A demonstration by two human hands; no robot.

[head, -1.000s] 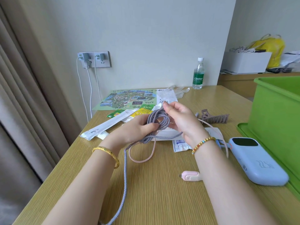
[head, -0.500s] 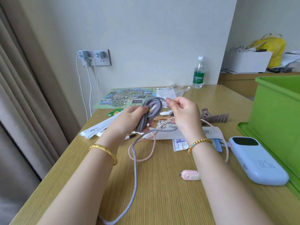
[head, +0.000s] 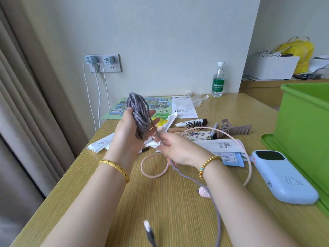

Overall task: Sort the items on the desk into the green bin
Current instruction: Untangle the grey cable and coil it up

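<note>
My left hand (head: 128, 134) holds a coil of grey braided cable (head: 138, 113) upright above the desk. My right hand (head: 175, 150) pinches the loose strand of the same cable just below the coil. The free tail runs under my right wrist and curves down to its plug (head: 148, 229) near the front edge. The green bin (head: 306, 129) stands at the right on its green lid. A pink cable (head: 231, 138) loops across the desk, its pink plug (head: 203, 192) beside my right forearm. A light blue power bank (head: 283, 179) lies next to the bin.
Behind my hands lie a hair brush (head: 195, 124), a brown hair claw (head: 235, 128), a floral pouch (head: 195, 136), white packets (head: 222, 145), a map leaflet (head: 160, 106) and a receipt (head: 183, 107). A water bottle (head: 218, 80) stands by the wall. Chargers hang from the wall socket (head: 103, 63).
My left hand raised the coil and turned it upright. My right hand dropped lower and slid along the strand; the cable's tail swung right, across the pink plug.
</note>
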